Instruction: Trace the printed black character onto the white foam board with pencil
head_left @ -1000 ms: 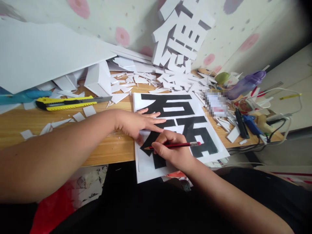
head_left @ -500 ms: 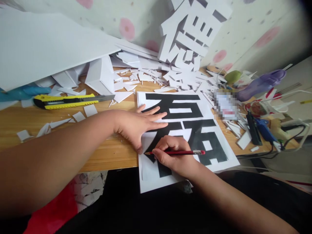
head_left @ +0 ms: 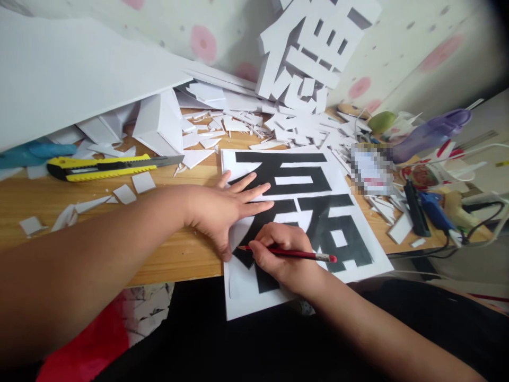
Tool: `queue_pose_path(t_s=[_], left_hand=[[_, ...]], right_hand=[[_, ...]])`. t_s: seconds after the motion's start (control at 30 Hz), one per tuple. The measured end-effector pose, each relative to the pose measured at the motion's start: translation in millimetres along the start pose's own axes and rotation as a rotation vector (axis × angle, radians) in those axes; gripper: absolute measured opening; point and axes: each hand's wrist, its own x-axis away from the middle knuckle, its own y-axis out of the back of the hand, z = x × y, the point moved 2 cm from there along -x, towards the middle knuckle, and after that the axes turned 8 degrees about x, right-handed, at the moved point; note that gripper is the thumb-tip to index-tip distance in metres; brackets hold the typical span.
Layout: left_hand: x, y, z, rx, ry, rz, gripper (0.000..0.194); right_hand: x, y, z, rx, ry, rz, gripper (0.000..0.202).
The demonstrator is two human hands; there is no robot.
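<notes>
A white sheet (head_left: 238,302) with a large black printed character lies over the table's front edge. My left hand (head_left: 234,209) rests flat on its left side, fingers spread across the black strokes and thumb near the left edge. In my right hand (head_left: 284,257) is a red pencil (head_left: 294,253) with a pink eraser end, pinched between thumb and fingers. Its tip is at the edge of a black stroke, just right of my left thumb. My right hand covers part of the lower strokes.
A yellow utility knife (head_left: 99,167) lies on the wooden table (head_left: 178,254) at left, among white offcuts (head_left: 143,182). A cut white foam character (head_left: 314,53) leans on the wall. Large white boards (head_left: 79,69) stand behind. A blue glue gun (head_left: 435,212) with cables lies at right.
The pencil tip has moved slightly up along the stroke edge, and its eraser end has dipped. My left hand stays spread on the sheet. The whole view has shifted a little.
</notes>
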Motion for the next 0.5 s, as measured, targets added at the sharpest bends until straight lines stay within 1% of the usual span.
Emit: queue_pose_path(t_s=[0.2, 0.3, 0.43, 0.5], left_hand=[[0.1, 1.5, -1.8, -0.043, 0.018, 0.030, 0.138], [0.2, 1.3, -1.5, -0.044, 0.015, 0.032, 0.138], [1.1, 1.0, 0.1, -0.006, 0.003, -0.006, 0.141], [1.6, 0.8, 0.2, 0.008, -0.001, -0.010, 0.137]], right_hand=[[-1.1, -0.5, 1.4, 0.036, 0.054, -0.050, 0.032], [-3.3, 2.0, -1.7, 0.029, 0.044, 0.004, 0.032], [-4.8, 6.6, -9.6, 0.051, 0.048, 0.063, 0.029], [-4.4, 7.0, -12.9, 0.058, 0.054, 0.074, 0.030]])
